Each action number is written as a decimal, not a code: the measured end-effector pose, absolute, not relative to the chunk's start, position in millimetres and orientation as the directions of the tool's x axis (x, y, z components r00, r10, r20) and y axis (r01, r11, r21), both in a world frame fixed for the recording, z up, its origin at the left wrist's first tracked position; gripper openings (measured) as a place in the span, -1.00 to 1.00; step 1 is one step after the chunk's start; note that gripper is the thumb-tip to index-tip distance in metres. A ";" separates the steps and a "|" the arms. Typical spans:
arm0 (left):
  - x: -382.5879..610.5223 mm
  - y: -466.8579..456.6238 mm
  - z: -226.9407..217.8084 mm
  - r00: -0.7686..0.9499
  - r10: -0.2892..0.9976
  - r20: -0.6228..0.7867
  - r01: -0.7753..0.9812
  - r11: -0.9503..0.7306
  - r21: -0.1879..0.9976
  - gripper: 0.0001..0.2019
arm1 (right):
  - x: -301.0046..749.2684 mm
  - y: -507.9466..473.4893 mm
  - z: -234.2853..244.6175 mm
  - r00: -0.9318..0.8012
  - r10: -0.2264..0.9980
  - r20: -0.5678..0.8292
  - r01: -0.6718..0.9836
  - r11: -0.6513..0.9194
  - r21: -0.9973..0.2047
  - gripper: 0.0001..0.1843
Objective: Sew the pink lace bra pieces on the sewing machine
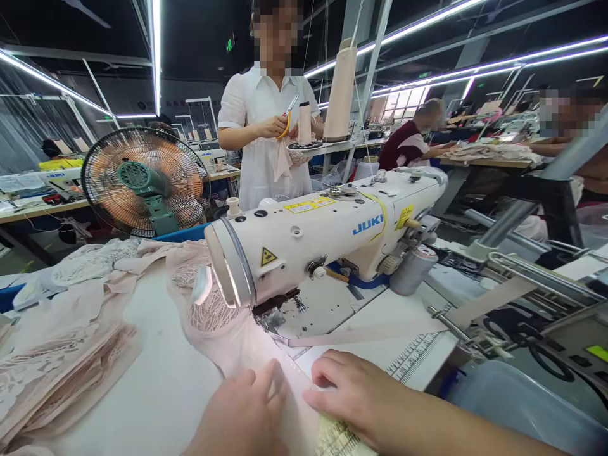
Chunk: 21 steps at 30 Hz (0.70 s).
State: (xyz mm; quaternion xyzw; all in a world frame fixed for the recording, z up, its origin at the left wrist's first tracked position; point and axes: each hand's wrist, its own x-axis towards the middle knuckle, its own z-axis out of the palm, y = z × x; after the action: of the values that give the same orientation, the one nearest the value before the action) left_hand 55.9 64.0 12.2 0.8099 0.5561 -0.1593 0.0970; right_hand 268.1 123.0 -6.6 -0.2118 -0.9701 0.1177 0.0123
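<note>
A pale pink lace garment piece [223, 339] lies under the head of a white JUKI sewing machine [327, 228], its lace part to the left of the needle area and its plain mesh strip coming toward me. My left hand [244, 411] is closed on the mesh just in front of the presser foot, thumb and forefinger together. At the fabric's right edge, my right hand [354, 392] has its fingers curled in, thumb and forefinger at the cloth. A pale pink band [365, 332] runs from the metal guide [456, 326] on the right to the needle area.
Stacked pink lace pieces [61, 361] cover the table's left side. A fan [145, 183] stands behind. Opposite, a person [270, 133] holds orange-handled scissors [286, 120] and cloth. Thread cones [341, 92] rise above the machine. A clear plastic bin [527, 405] sits at lower right.
</note>
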 end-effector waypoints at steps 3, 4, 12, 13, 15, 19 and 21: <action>51.6 65.2 19.4 0.313 0.885 -0.345 0.941 -0.337 -0.011 -0.43 | 263.8 125.7 -6.5 -0.914 0.406 -0.007 0.397 0.891 -0.218 -0.72; 49.7 65.8 21.0 0.315 0.889 -0.333 0.942 -0.336 -0.006 -0.44 | 262.2 126.5 -5.5 -0.914 0.406 -0.007 0.399 0.893 -0.209 -0.74; 31.6 72.2 22.3 0.347 0.908 -0.233 0.933 -0.360 -0.015 -0.48 | 248.5 136.2 3.3 -0.922 0.388 -0.002 0.384 0.911 -0.147 -0.83; 29.4 73.0 21.4 0.346 0.913 -0.215 0.933 -0.358 -0.018 -0.49 | 247.0 137.6 2.6 -0.923 0.384 0.006 0.379 0.915 -0.139 -0.83; 25.3 74.7 19.5 0.346 0.919 -0.189 0.934 -0.356 -0.026 -0.49 | 243.9 140.0 -0.1 -0.923 0.385 0.020 0.380 0.917 -0.125 -0.82; 18.6 77.6 17.6 0.340 0.926 -0.162 0.935 -0.351 -0.049 -0.49 | 236.6 143.3 -7.7 -0.914 0.405 0.024 0.402 0.912 -0.080 -0.81; 16.2 78.8 18.0 0.330 0.931 -0.154 0.938 -0.342 -0.060 -0.50 | 232.2 144.2 -10.0 -0.907 0.420 0.015 0.419 0.906 -0.053 -0.77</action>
State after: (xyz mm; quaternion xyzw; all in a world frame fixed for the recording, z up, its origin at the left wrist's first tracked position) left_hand 16.2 78.8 18.0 0.8153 0.5731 -0.0807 0.0199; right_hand 232.2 144.2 -10.0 -0.2150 -0.9762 0.0242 0.0128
